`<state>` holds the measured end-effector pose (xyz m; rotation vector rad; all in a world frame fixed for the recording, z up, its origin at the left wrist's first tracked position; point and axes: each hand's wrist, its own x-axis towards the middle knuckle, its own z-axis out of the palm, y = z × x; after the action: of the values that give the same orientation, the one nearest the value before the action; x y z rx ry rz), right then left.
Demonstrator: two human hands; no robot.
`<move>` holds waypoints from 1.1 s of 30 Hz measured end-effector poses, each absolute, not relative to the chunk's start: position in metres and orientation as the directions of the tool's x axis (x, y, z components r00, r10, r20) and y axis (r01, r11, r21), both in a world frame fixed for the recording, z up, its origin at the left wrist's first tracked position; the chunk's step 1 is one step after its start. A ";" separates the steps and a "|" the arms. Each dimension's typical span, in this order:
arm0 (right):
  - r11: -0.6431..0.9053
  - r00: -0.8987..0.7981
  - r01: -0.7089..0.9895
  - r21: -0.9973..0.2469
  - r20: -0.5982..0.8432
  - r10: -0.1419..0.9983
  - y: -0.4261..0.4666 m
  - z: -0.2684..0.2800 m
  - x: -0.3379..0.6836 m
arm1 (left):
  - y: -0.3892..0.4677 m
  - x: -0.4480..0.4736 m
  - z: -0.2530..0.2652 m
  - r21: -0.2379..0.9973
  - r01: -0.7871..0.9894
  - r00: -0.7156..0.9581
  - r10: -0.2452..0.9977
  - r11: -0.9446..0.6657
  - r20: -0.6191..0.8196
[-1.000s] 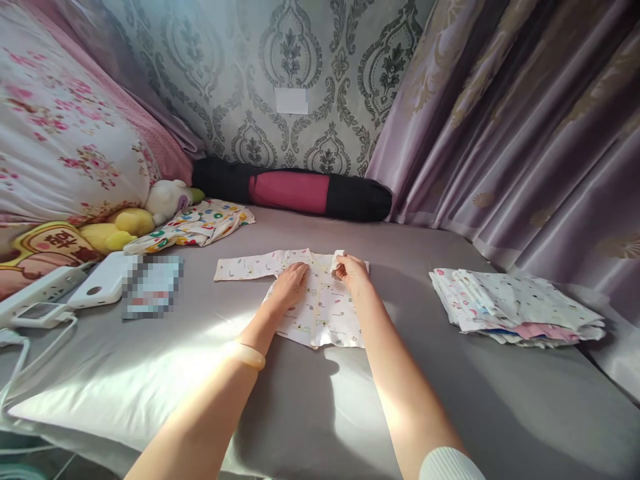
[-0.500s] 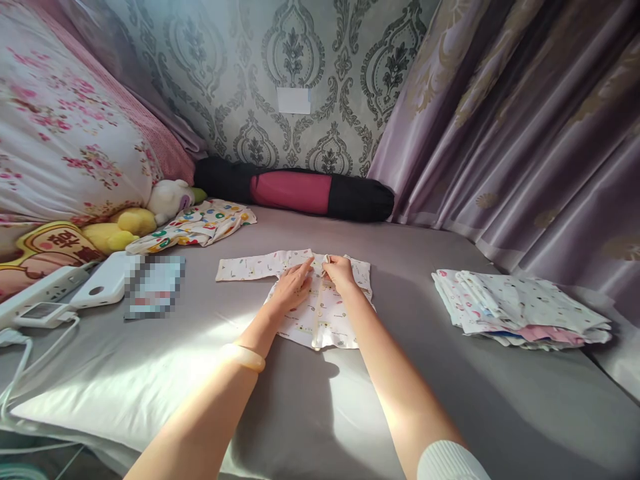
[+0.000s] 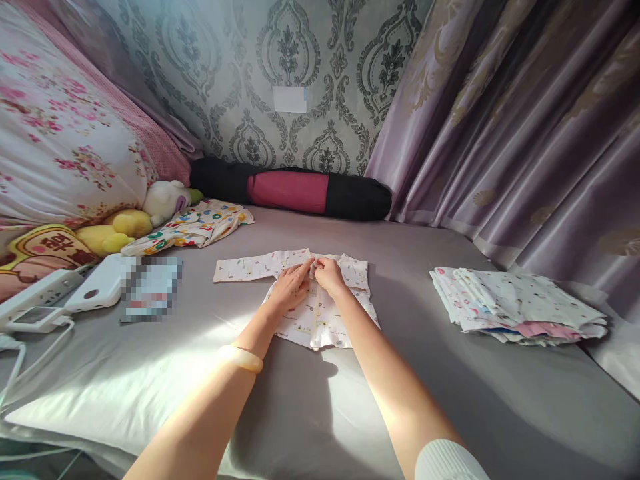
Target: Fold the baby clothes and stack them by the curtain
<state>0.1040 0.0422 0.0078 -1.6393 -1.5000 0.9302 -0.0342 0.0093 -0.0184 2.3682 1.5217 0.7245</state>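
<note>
Head view: nearest, a white ribbed cuff [image 3: 447, 461] on the right arm and a pale bangle [image 3: 241, 358] on the left wrist reach in over the front edge of a grey-sheeted bed [image 3: 303, 413]. Beyond them, around the bed's middle and well in from its side edges, lies a small shirt [image 3: 327, 330], hem towards the person. It should handle as light, limp cotton: not fragile, hardly slippery, quick to wrinkle, so best pinched at a cuff or shoulder seam with a flat palm steadying the chest. It is off-white with tiny scattered prints and a buttoned front placket; one sleeve stretches towards the bed's left edge, the other seems folded across the chest.

The left hand [image 3: 287, 290] rests flat on the chest, its grip loose and fingers extended, clamped on nothing. The right hand [image 3: 330, 277] has its fingertips together just below the collar, apparently pinching shirt cloth, though the fingers hide most of it.

Towards the bed's right edge sits a folded clothes stack [image 3: 525, 307]; towards the left edge, a power strip [image 3: 43, 293]. Farther back is a colourful garment [image 3: 205, 223], then a black-and-red bolster [image 3: 290, 192] along the far edge.
</note>
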 end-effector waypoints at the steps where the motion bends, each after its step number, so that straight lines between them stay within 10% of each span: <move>1: -0.044 0.032 0.508 -0.861 -0.032 0.999 0.040 0.009 0.105 | 0.009 -0.034 -0.019 0.441 0.783 0.342 0.896 -0.439 0.285; 16: 0.223 -0.218 0.923 -0.314 0.050 0.975 0.002 0.003 0.130 | 0.006 -0.028 -0.013 0.357 0.846 0.334 0.916 -0.395 0.221; 33: 0.005 -0.018 0.985 -0.171 -0.074 0.997 0.011 -0.002 0.178 | 0.005 -0.026 -0.015 0.257 0.871 0.374 0.904 -0.419 0.206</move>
<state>0.1783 0.0114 -0.0017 -2.1527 -2.1775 0.2674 -0.0259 0.0046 -0.0151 2.5157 1.6313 0.4819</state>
